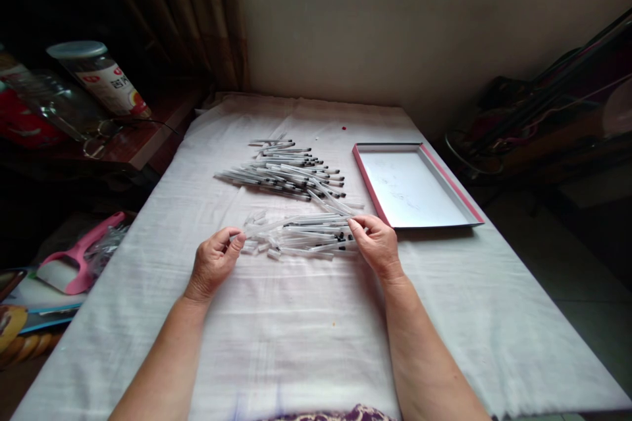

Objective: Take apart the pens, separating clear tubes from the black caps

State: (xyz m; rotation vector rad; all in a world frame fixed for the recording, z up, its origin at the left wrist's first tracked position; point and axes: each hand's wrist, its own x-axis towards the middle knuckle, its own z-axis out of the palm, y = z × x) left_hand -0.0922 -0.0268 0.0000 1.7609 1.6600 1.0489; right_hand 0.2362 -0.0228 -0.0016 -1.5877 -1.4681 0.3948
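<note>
Two heaps of clear plastic pens lie on the white cloth: a far heap (pixel 286 174) and a near heap (pixel 303 237) with loose clear caps at its left end. My left hand (pixel 214 260) is curled at the left end of the near heap, its fingertips pinched on a small clear piece that I cannot name for sure. My right hand (pixel 378 243) rests at the heap's right end, thumb and fingers closed on a pen there.
A shallow pink-edged tray (pixel 464 200) sits right of the pens. Left of the table are a shelf with a lidded jar (pixel 101 75), a pink tool (pixel 79 263) and papers. Dark clutter stands at the right, a wall behind.
</note>
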